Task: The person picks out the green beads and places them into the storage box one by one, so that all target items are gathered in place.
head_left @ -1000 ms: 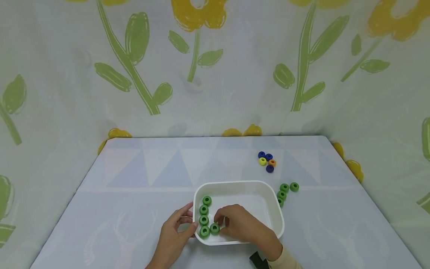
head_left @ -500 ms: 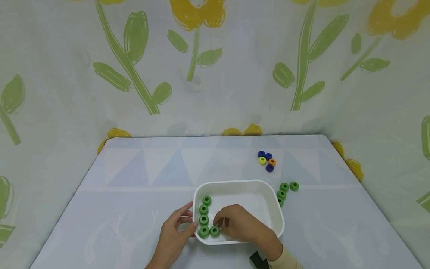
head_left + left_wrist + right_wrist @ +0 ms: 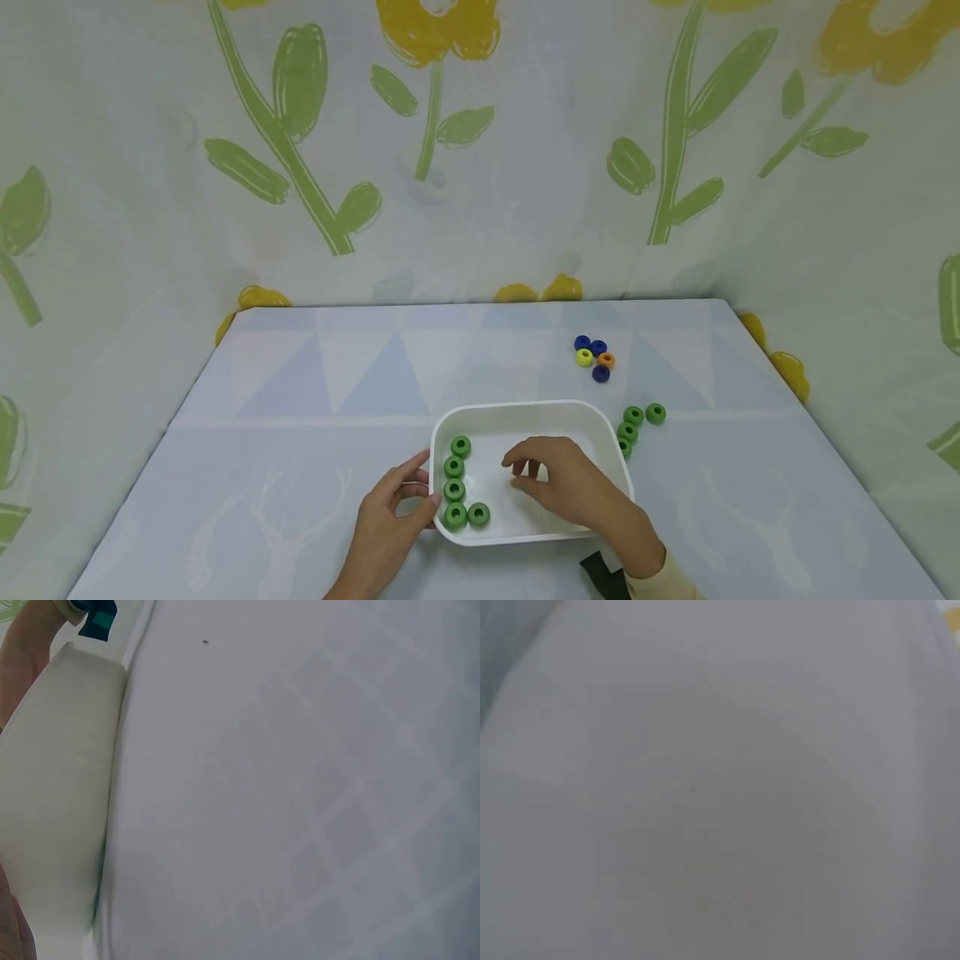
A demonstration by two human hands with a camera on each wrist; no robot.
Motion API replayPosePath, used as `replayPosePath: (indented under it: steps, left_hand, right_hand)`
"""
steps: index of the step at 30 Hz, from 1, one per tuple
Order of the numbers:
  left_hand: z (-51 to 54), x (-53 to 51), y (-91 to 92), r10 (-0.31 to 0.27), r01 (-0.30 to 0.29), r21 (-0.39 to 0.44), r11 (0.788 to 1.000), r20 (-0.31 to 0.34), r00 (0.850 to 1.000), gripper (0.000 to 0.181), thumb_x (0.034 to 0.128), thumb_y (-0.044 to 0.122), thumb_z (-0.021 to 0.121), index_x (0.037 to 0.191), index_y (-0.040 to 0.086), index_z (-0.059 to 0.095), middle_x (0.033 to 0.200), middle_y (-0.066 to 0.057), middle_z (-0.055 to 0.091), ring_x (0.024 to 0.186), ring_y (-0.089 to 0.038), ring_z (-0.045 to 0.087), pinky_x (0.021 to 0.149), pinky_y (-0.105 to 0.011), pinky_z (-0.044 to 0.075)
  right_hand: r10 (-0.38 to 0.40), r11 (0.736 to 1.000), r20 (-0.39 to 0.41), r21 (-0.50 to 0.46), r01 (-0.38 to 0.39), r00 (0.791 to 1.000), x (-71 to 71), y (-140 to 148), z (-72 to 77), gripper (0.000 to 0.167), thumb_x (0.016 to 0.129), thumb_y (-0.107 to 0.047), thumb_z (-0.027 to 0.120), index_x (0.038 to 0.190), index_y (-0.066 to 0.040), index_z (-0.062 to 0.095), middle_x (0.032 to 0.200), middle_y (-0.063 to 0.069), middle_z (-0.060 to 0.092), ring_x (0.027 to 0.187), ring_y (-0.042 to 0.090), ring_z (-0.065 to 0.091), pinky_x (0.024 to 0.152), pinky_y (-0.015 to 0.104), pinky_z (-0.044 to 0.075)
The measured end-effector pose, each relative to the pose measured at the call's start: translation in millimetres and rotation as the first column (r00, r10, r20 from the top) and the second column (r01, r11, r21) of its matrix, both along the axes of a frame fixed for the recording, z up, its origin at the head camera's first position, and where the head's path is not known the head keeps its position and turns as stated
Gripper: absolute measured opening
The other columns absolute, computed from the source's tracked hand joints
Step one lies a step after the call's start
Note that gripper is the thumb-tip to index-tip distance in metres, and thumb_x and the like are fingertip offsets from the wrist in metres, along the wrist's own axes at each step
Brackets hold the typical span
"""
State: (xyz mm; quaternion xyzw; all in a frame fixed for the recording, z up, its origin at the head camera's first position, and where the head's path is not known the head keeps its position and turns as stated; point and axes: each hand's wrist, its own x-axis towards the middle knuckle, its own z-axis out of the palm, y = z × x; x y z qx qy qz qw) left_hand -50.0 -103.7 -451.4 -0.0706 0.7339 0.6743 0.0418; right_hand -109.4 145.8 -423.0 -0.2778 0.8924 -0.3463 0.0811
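A white tray (image 3: 525, 538) holds several green beads: four in a column along its left wall, and one green bead (image 3: 478, 514) right of the lowest. My left hand (image 3: 386, 521) grips the tray's left wall, thumb at the rim and fingers against the outside. Over the middle of the tray hovers my right hand (image 3: 573, 487), fingers loosely bent with nothing visible between them. In the left wrist view the tray's outer wall (image 3: 64, 795) fills the left side, with part of my left hand (image 3: 15, 926) at its lower corner. The right wrist view is blurred and shows no hand.
Right of the tray lie several green beads (image 3: 633, 416), the nearest partly hidden by its rim. Farther back is a small cluster: dark blue beads (image 3: 601, 373), a yellow bead (image 3: 584, 357) and an orange bead (image 3: 606, 360). A flowered cloth (image 3: 510, 208) hangs behind the table.
My right hand has let go of the green bead beside the lowest one in the column and moved up and right, away from it. My left hand stays on the tray.
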Motion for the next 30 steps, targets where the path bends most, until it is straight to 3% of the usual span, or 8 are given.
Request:
replayPosePath:
  steps: [4,8,12,17,20,24,27,30]
  left_hand:
    - [0.2,0.3,0.0,0.001,-0.001,0.006,1.000,0.007,1.000,0.057,0.0879,0.002,0.071,0.142,0.008,0.056,0.121,-0.017,0.054,0.098,-0.008,0.062,0.068,-0.029,0.066]
    - [0.0,0.3,-0.6,0.005,-0.005,0.005,1.000,0.018,1.000,0.057,0.0880,0.002,0.071,0.142,0.009,0.056,0.121,-0.016,0.054,0.098,-0.008,0.062,0.067,-0.029,0.066]
    - [-0.2,-0.1,-0.7,0.005,-0.005,0.000,1.000,0.016,1.000,0.056,0.0882,0.002,0.071,0.142,0.009,0.056,0.120,-0.016,0.054,0.098,-0.008,0.062,0.067,-0.029,0.066]
    - [-0.3,-1.0,-1.2,0.007,-0.006,-0.010,1.000,0.013,1.000,0.057,0.0881,0.003,0.071,0.142,0.011,0.057,0.121,-0.016,0.055,0.098,-0.008,0.062,0.068,-0.029,0.066]
    - [-0.4,-1.0,-1.0,0.007,-0.007,-0.006,1.000,0.018,1.000,0.057,0.0881,0.002,0.071,0.142,0.011,0.056,0.121,-0.016,0.055,0.098,-0.008,0.062,0.068,-0.029,0.066]
    - [-0.8,-0.3,0.0,0.005,-0.005,0.006,1.000,0.017,1.000,0.057,0.0887,0.003,0.071,0.143,0.008,0.055,0.121,-0.016,0.054,0.098,-0.008,0.061,0.066,-0.028,0.066]
    - [-1.6,0.3,0.5,0.002,-0.002,0.013,1.000,0.010,1.000,0.057,0.0892,0.003,0.071,0.144,0.006,0.054,0.122,-0.016,0.054,0.098,-0.007,0.061,0.065,-0.028,0.065]
    - [-2.1,0.4,0.7,0.003,-0.003,0.019,1.000,0.010,1.000,0.057,0.0890,0.003,0.071,0.144,0.006,0.054,0.123,-0.016,0.054,0.098,-0.007,0.061,0.065,-0.028,0.065]
  right_hand:
    - [-0.104,0.994,-0.036,-0.031,0.103,0.994,-3.9,17.1,5.4,0.021,0.088,-0.009,0.076,0.107,-0.014,0.074,0.094,-0.006,0.072,0.081,0.000,0.059,0.064,0.018,0.052]
    - [-0.265,0.962,-0.062,-0.089,0.259,0.962,-8.7,40.1,10.8,0.023,0.086,-0.008,0.078,0.108,-0.015,0.074,0.094,-0.006,0.072,0.082,0.002,0.059,0.063,0.017,0.051]
    - [-0.448,0.893,-0.117,-0.111,0.437,0.886,-14.0,65.8,13.9,0.023,0.087,-0.010,0.078,0.109,-0.015,0.073,0.097,-0.002,0.072,0.084,0.007,0.060,0.067,0.016,0.052]
    - [-0.640,0.768,-0.101,-0.124,0.629,0.761,-19.5,94.0,9.7,0.024,0.090,-0.020,0.076,0.113,-0.013,0.072,0.106,0.006,0.074,0.091,0.014,0.063,0.071,0.014,0.051]
    - [-0.692,0.721,-0.072,-0.113,0.684,0.718,-23.0,108.9,0.4,0.029,0.091,-0.026,0.076,0.116,-0.013,0.072,0.111,0.008,0.074,0.093,0.011,0.062,0.072,0.011,0.048]
    - [-0.727,0.685,-0.045,-0.112,0.720,0.685,-27.1,122.9,-12.2,0.035,0.090,-0.030,0.077,0.118,-0.011,0.071,0.114,0.010,0.074,0.091,0.003,0.059,0.071,0.008,0.046]
    - [-0.745,0.665,-0.037,-0.110,0.738,0.666,-29.3,128.6,-18.9,0.036,0.090,-0.031,0.077,0.118,-0.009,0.071,0.115,0.012,0.074,0.088,-0.006,0.055,0.071,0.007,0.046]
    - [-0.749,0.660,-0.032,-0.112,0.743,0.662,-30.4,133.0,-24.3,0.037,0.090,-0.030,0.077,0.119,-0.008,0.070,0.116,0.013,0.073,0.085,-0.014,0.050,0.071,0.007,0.047]
